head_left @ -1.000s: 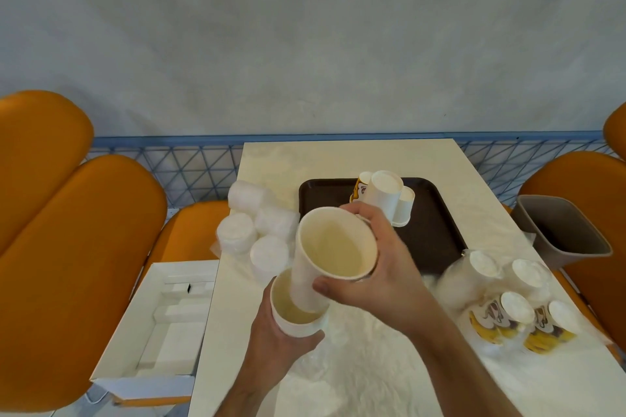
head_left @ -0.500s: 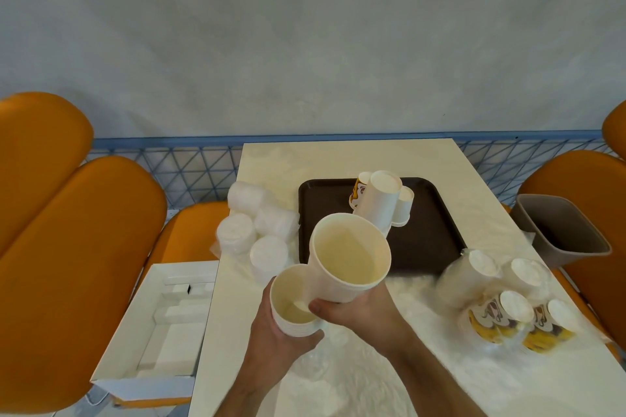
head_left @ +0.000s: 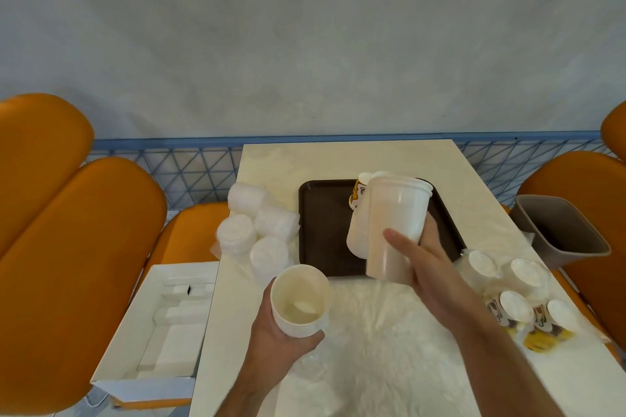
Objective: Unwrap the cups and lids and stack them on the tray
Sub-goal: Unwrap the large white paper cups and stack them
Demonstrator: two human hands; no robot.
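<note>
Here, going left to right: the left hand (head_left: 284, 332) grasps a short nested stack of cups (head_left: 300, 301) above the tabletop (head_left: 342, 159), while the right hand (head_left: 430, 261) grasps a taller cup stack (head_left: 394, 230), blurred and seemingly inverted, over the tray (head_left: 321, 223). Stacking is underway; next, it likely needs lowering upright beside the tray's cups.
</note>
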